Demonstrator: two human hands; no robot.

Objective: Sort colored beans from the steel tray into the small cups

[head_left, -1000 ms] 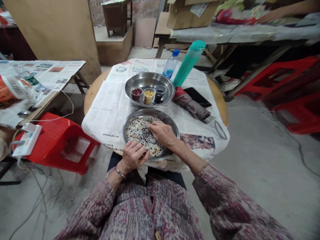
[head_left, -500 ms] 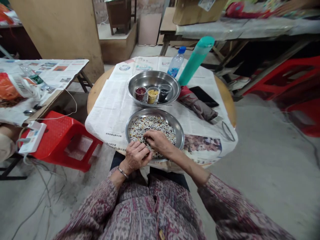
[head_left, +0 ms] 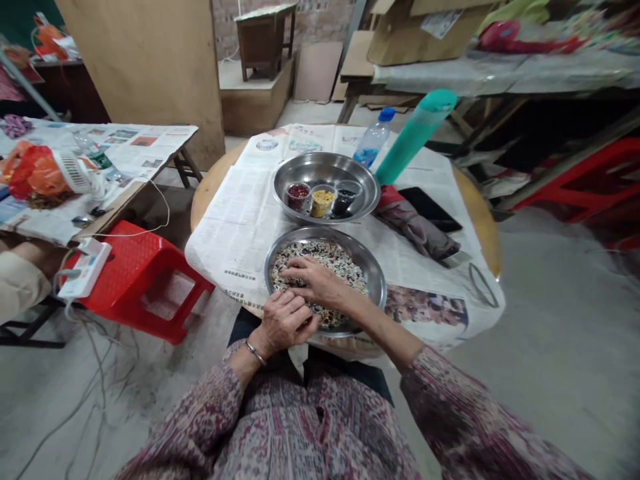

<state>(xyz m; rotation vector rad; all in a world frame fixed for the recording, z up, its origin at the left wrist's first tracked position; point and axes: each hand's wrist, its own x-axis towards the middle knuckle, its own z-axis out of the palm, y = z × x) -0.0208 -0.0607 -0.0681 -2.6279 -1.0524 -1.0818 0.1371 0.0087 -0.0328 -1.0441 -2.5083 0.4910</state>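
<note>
A steel basin (head_left: 377, 283) close to my body holds mixed grains (head_left: 345, 263) in white, black, yellow and dark red. My right hand (head_left: 317, 283) reaches over the grains, fingers spread and touching their surface. Curled at the basin's near-left rim, my left hand (head_left: 287, 320) has its fingers closed, and what lies inside them is hidden. A second steel basin (head_left: 325, 163) stands just beyond. In it are clear cups of red beans (head_left: 298, 191), yellow kernels (head_left: 322, 199) and black beans (head_left: 345, 199).
Newspaper (head_left: 225, 227) covers the round table. Behind the far basin stand a blue-capped bottle (head_left: 373, 140) and a tall green bottle (head_left: 417, 137). A folded umbrella (head_left: 417, 227) and a black phone (head_left: 430, 208) lie right. A red stool (head_left: 140, 273) carries a power strip (head_left: 86, 270).
The view has shifted, so the table appears lower and farther right. My right hand's fingers have spread out over the grains; my left hand stays curled at the near rim.
</note>
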